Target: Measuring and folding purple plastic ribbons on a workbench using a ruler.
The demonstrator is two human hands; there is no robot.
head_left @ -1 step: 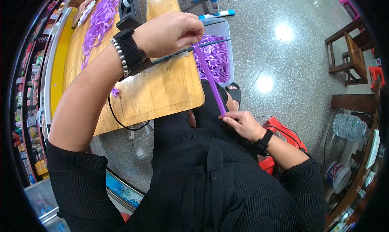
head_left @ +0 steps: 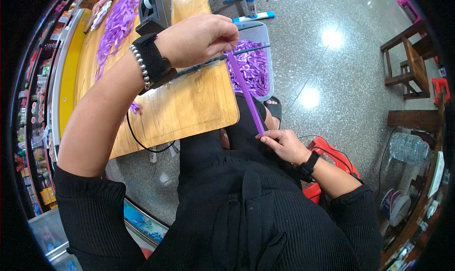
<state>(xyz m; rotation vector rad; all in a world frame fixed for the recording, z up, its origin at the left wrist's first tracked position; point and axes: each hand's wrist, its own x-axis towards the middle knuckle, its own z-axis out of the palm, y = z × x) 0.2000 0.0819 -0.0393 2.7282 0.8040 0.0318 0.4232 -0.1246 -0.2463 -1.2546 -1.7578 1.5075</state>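
Observation:
A flat purple ribbon [head_left: 247,94] stretches taut on a slant between my two hands. Its upper end meets the closed fingertips of my left hand [head_left: 204,40], held above the table's right edge; those fingertips are partly hidden. Down by my lap, my right hand [head_left: 286,146] pinches the lower end between thumb and fingers. A thin dark rod [head_left: 253,49] passes just below my left hand, from the table edge across a clear plastic bin [head_left: 271,76]. Many purple ribbon pieces [head_left: 253,72] fill the bin.
On the wooden table [head_left: 189,105] stand a black tape dispenser [head_left: 161,15] and a heap of long purple ribbons [head_left: 116,27]. A black cable [head_left: 137,138] hangs off its near edge. A red stool [head_left: 327,152] is beside my right forearm. Wooden stools [head_left: 412,62] stand farther right.

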